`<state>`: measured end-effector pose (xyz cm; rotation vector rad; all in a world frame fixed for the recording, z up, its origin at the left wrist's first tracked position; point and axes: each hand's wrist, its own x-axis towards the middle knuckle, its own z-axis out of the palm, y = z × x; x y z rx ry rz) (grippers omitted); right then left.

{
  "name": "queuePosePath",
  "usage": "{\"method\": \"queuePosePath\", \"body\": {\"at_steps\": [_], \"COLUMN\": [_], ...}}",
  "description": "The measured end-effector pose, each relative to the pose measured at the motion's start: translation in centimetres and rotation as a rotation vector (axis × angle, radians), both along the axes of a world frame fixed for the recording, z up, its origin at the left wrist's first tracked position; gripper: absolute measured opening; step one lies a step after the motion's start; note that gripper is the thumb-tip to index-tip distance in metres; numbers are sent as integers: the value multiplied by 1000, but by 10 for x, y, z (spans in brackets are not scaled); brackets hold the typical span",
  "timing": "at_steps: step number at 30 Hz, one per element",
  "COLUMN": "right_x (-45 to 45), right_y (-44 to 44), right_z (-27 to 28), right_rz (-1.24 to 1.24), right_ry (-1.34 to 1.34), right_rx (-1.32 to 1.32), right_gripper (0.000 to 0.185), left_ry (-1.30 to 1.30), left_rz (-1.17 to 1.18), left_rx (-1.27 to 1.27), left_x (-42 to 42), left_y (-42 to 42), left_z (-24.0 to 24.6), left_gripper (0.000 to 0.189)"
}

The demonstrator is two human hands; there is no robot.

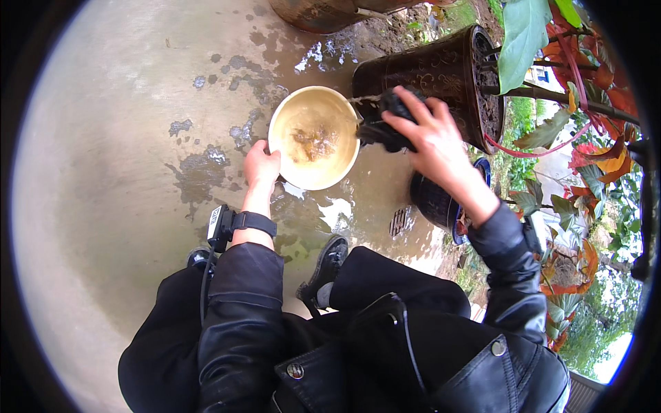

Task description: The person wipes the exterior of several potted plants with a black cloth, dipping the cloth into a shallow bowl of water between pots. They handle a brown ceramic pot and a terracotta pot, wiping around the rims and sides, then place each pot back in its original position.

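Note:
My left hand (262, 166) grips the near left rim of a round cream-coloured basin (287, 116), its thumb on the edge. Cloudy water (315, 142) with a rippled brownish patch lies in the basin. On the right, my right hand (434, 134) clutches a bunched black wet cloth (384, 131), blurred by motion. The cloth hangs at the basin's right rim, and a thin spray of water shows between the two. My palm and part of the cloth are hidden behind my fingers.
A dark brown patterned flowerpot (413, 77) with a leafy plant (526, 46) stands beyond the cloth. A blue glazed pot (436, 201) sits under my right forearm. Near it is a floor drain grate (398, 222). Puddles wet the concrete floor (129, 155). Another brown pot (320, 15) is at the top.

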<state>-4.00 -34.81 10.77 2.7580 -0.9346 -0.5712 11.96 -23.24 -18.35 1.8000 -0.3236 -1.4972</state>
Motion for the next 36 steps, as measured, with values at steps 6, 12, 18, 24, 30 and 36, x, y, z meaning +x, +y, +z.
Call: {"method": "queuePosePath", "body": {"at_steps": [6,12,18,24,30,36], "right_x": [-11,-55,-89,-97,-120,-146], "right_y": [-22,-50,-64,-61,-29,-3], "right_z": [45,-24,-127,-173,-63,27], "right_rz": [176,278,283,265,345,460], "right_ry": [267,339,380,487,458,418], "right_rx": [-272,-441,-366,-63,-378,-598], "right_gripper": [35,18,47,34,22,42], "left_ry": [60,65,167,199,263,220], "left_rz": [50,51,79,17,0,-22], "left_rx": [-22,-24,-40,-35,10,37], "left_x": [-3,-2,3,14,19,21], "left_y": [-3,-1,0,0,-1,-1], "left_z": [-5,-5,9,31,40,37], "left_gripper": [21,23,23,25,24,21]}}
